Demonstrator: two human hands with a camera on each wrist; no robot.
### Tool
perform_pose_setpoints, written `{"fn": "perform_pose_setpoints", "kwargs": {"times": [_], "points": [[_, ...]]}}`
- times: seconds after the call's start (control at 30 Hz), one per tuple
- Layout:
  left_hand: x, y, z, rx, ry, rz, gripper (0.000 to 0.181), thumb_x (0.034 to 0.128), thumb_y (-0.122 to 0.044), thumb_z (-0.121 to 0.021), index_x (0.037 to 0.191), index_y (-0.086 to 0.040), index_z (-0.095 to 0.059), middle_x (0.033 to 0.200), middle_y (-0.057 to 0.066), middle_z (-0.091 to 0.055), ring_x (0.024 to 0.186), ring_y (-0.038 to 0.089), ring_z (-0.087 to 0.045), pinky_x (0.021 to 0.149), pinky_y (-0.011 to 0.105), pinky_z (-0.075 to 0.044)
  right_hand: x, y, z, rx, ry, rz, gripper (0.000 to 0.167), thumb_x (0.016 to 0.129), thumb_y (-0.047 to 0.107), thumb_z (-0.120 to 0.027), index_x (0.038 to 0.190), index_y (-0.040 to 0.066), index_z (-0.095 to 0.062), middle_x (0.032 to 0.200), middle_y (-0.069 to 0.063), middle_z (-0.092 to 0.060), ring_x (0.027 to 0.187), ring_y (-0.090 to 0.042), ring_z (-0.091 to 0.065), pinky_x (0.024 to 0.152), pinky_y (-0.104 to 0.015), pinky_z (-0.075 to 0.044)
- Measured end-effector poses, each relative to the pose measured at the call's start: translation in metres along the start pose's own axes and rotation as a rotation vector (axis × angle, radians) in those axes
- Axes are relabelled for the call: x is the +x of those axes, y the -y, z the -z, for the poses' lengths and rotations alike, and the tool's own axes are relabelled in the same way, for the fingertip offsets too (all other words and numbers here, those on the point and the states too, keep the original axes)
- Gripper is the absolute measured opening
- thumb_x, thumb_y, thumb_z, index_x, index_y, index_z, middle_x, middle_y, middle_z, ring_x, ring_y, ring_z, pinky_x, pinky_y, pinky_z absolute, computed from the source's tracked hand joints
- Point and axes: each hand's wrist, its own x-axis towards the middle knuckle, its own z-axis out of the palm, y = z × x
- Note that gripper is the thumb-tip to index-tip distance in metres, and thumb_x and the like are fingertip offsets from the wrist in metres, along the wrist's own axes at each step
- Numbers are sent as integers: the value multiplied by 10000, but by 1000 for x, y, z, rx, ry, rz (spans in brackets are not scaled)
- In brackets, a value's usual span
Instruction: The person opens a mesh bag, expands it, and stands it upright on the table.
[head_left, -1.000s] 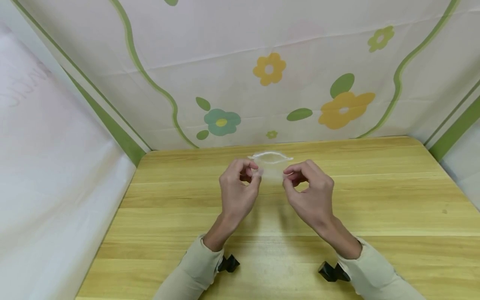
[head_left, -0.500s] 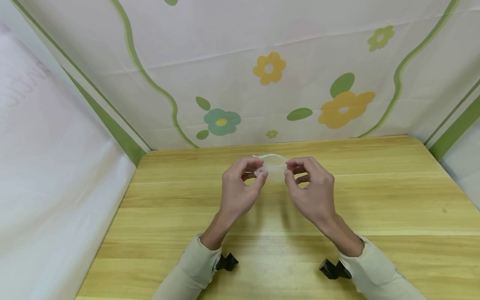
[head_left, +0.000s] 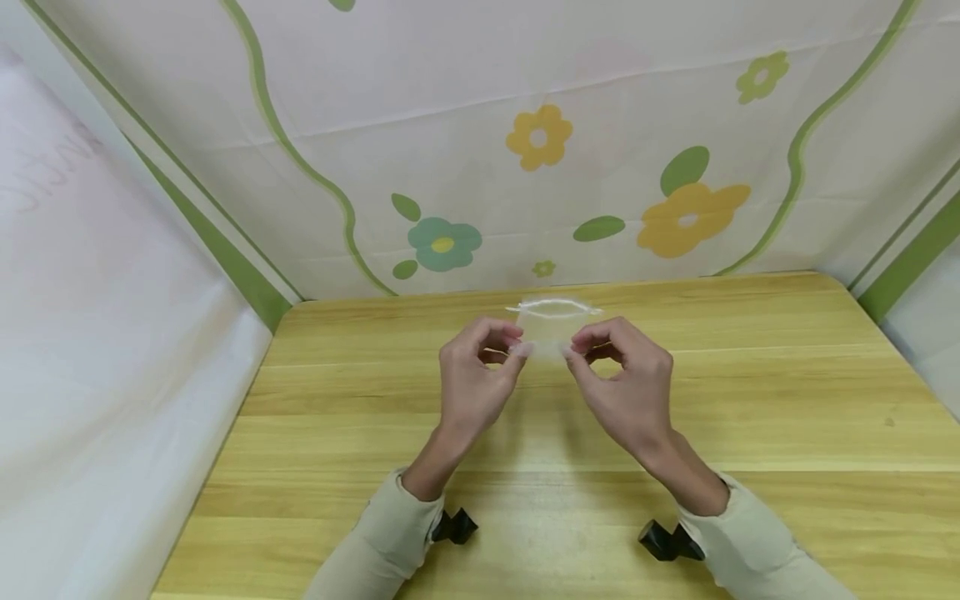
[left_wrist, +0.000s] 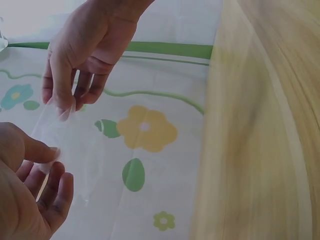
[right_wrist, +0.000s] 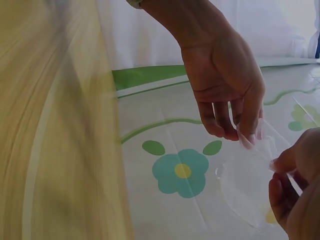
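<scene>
A small clear plastic bag (head_left: pixel 553 332) is held up above the table, its white-rimmed mouth parted and facing the far edge. My left hand (head_left: pixel 478 379) pinches the bag's near left corner between thumb and fingers. On the opposite side, my right hand (head_left: pixel 628 383) pinches the near right corner the same way. In the left wrist view the see-through bag (left_wrist: pixel 80 150) stretches between both hands. From the right wrist view the bag (right_wrist: pixel 242 187) looks thin, and I see nothing inside it.
The wood-grain table (head_left: pixel 337 467) lies under both hands. A pale curtain (head_left: pixel 480 183) with printed flowers rises behind the far edge, and white cloth (head_left: pixel 112 333) hangs at the left. A black piece (head_left: pixel 455 527) sits by the left sleeve, another black piece (head_left: pixel 667 542) by the right.
The bag's mouth was parted, narrowed to a thin arc as the fingers moved farther up toward it, and is parted again now. Both hands stay in nearly the same place.
</scene>
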Motion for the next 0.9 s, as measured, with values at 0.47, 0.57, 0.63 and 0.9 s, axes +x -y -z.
{"fn": "perform_pose_setpoints", "kwargs": {"times": [0.47, 0.57, 0.63, 0.9], "points": [[-3, 1, -7, 83, -128, -136, 171, 904, 164, -625, 934, 29, -725, 858, 134, -607, 713, 229, -676, 622, 260, -634, -2, -2, -10, -44, -108, 175, 160, 818, -158, -663, 864, -22, -734, 856, -118, -681, 696, -202, -641, 735, -124, -538], [-4, 1, -9, 81, -114, -165, 162, 928, 158, -627, 953, 34, -728, 904, 142, -615, 743, 238, -692, 645, 255, -644, -1, -2, -9, -55, -110, 151, 144, 841, -155, -671, 897, -36, -731, 896, -148, -686, 717, -230, -670, 720, -121, -561], [-4, 1, -9, 67, -90, -176, 105, 944, 115, -671, 987, 39, -729, 928, 154, -634, 773, 243, -689, 679, 263, -651, 0, -2, -8, -49, -114, 130, 115, 870, -139, -689, 923, -45, -729, 914, -165, -692, 752, -245, -690, 738, -111, -576], [-2, 2, -5, 15, -29, -198, 198, 919, 45, -724, 1117, 41, -710, 1029, 173, -699, 892, 257, -731, 794, 274, -665, 5, 0, 0, 29, -110, 55, 119, 883, -75, -744, 1002, -72, -743, 960, -196, -762, 886, -136, -742, 791, -114, -606]]}}
